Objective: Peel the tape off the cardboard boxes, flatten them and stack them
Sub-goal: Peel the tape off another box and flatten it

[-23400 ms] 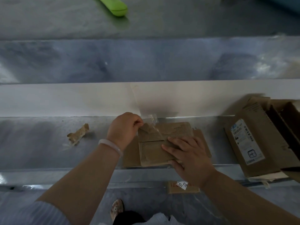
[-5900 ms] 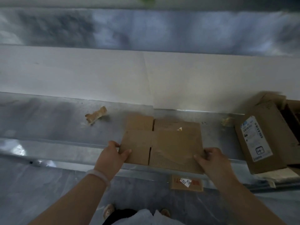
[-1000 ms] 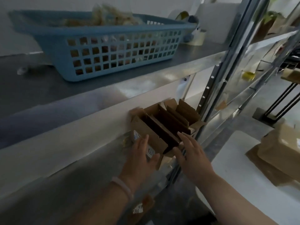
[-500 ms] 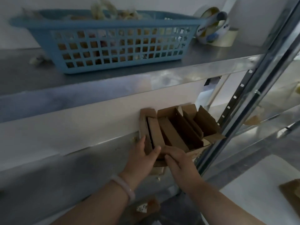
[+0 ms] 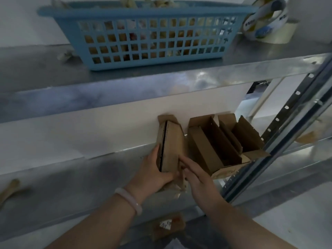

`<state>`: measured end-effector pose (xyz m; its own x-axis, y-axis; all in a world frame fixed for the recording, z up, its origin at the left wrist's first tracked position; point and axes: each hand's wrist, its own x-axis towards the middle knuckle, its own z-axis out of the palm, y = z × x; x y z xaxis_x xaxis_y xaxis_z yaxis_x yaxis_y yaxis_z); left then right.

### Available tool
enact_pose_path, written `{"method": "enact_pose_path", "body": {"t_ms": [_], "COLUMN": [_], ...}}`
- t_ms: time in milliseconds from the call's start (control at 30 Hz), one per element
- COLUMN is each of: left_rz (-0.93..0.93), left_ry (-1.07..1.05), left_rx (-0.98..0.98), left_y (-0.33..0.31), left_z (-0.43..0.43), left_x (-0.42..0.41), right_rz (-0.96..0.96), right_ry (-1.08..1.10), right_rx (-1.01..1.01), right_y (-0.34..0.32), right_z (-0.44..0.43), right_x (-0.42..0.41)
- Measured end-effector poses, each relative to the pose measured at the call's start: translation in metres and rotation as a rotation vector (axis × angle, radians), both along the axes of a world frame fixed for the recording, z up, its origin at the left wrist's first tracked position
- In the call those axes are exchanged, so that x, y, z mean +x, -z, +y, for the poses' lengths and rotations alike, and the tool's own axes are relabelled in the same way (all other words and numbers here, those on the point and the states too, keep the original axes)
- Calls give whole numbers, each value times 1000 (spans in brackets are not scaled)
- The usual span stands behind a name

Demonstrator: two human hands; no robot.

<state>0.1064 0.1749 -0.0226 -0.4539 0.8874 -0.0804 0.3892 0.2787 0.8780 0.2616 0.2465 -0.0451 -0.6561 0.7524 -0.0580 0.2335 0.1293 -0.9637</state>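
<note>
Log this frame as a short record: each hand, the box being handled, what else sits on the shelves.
left hand: grips the held box from its left
right hand: straight fingers touch that box's right side
held box: on end, left of the open boxes, a gap between
upper shelf: blue basket, tape rolls
stage: held box not yet flattened

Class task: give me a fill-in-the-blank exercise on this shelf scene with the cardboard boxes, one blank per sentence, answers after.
1. The blue plastic lattice basket stands on the ___ metal shelf.
2. The left hand, gripping the narrow brown cardboard box, wears a pale ___ on its wrist.
3. The open brown cardboard boxes stand to the ___ of the gripped box.
Missing words: upper; bracelet; right.
</note>
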Motion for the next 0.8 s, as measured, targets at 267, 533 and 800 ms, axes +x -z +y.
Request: {"method": "enact_pose_path", "body": {"t_ms": [267, 533, 800], "left_rz": [-298, -653, -333], "left_ry": [-65, -32, -487], "left_rx": [14, 183, 148], "left_y": [-5, 26, 18], "left_z": [-47, -90, -110], "left_x": [-49, -77, -110], "right_rz": [-71, 118, -258], "right_ry": [29, 70, -254], "right_rx": [102, -600, 392], "right_y": [-2, -10, -34], "right_z": [9, -5, -9], "right_x": [-24, -60, -97]}}
